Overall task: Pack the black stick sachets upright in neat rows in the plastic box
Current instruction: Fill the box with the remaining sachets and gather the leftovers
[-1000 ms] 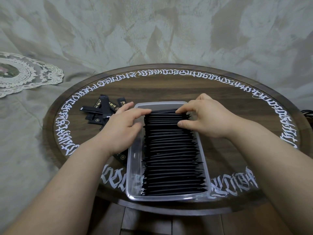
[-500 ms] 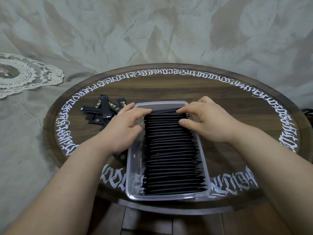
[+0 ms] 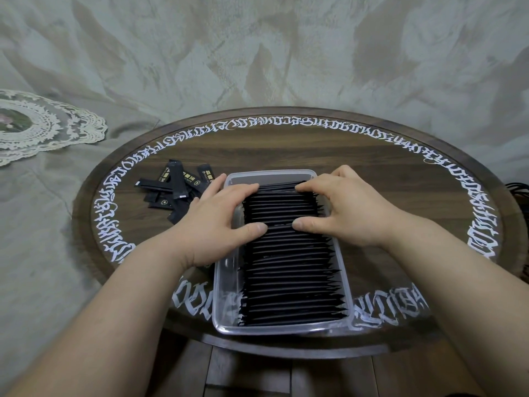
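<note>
A clear plastic box (image 3: 226,285) stands on the round table, with its long side running away from me. Black stick sachets (image 3: 289,282) stand on edge in one tight row along its right side, and an empty strip runs down the left. My left hand (image 3: 217,219) and right hand (image 3: 343,207) sit at the far end of the row. Each hand has its fingertips hooked over the farthest sachets and its thumb pressed on the row nearer me, so the bunch is pinched between them. Several loose sachets (image 3: 174,183) lie flat to the left of the box.
The dark wooden round table (image 3: 400,179) has white lettering around its rim and sits on grey-green fabric. A lace doily (image 3: 43,124) lies on that fabric at the far left. Dark cables (image 3: 518,187) show at the right edge.
Both thumbs have slid toward me along the top of the row, so each hand spans more sachets. The fingertips stay at the far end.
</note>
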{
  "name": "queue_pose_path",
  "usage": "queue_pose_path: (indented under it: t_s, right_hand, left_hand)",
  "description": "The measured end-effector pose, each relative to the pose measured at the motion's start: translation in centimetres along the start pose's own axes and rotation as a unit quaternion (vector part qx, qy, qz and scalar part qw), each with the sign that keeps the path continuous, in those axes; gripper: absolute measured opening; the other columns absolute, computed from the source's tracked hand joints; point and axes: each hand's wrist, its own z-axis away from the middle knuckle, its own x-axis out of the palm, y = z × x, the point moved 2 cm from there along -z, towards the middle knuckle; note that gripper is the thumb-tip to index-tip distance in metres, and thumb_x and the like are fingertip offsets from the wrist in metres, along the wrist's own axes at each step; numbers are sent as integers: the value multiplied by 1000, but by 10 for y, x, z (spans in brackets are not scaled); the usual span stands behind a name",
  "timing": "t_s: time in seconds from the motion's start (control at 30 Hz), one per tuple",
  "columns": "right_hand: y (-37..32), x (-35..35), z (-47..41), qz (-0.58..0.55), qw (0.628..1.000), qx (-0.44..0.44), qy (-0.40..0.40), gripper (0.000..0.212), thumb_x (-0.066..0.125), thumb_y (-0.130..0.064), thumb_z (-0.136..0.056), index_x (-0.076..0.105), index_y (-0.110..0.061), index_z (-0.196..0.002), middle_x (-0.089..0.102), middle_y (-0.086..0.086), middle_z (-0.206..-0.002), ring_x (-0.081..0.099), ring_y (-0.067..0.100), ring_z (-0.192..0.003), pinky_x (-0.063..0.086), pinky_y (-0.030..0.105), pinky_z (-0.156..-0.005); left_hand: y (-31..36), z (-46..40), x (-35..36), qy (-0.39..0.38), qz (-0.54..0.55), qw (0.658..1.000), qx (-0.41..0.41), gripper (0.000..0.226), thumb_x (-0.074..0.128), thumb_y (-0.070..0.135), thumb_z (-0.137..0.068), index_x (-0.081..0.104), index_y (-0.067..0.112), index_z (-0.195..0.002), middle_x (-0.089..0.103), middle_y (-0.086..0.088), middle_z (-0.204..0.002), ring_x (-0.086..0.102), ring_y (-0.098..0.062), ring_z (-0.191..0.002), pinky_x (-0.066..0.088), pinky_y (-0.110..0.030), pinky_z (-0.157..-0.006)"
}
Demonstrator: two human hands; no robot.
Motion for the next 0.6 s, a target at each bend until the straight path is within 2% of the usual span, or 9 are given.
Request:
queue_pose_path:
  t_s: [0.13,0.23,0.37,0.5,0.6]
  right_hand:
    - [0,0,0,0,1000,2,-1,73,57,-65,-73,45,-32,-137,56,-15,-123,34,13,-111,37,29,-94]
    - [-1,1,0,9,1000,5,-9,73,57,-65,-73,45,-32,-137,55,-15,-124,33,12,-110,37,29,-93]
    - [-3,-2,5,12,1000,5,3,79,52,-69,-70,42,-30,-139,51,-15,-128,32,13,-109,33,25,-89]
    - [-7,-5,19,24,1000,4,-2,88,50,-71,-71,32,-29,-145,32,-11,-150,30,16,-120,30,29,-103]
    - [-15,-7,33,20,1000,16,-12,89,51,-70,-73,25,-29,-148,21,-12,-155,25,18,-128,27,33,-108]
  left_hand:
    - [1,0,1,9,-7,1000,-9,84,47,64,-71,26,37,-148,25,21,-152,-7,-9,-146,13,-54,-117]
    - [2,0,1,6,-7,1000,-6,86,47,68,-70,25,38,-148,24,21,-153,-7,-9,-146,13,-53,-117]
    - [-1,3,3,42,5,999,2,94,31,78,-65,23,37,-149,20,20,-155,-5,-11,-147,11,-48,-119]
    - [-3,12,2,79,15,997,-5,85,33,67,-79,17,28,-152,9,13,-159,-4,-11,-147,6,-39,-121]
    - [2,30,9,63,-4,998,-6,97,24,76,-72,11,25,-153,-1,12,-160,-6,-9,-147,8,-42,-121]
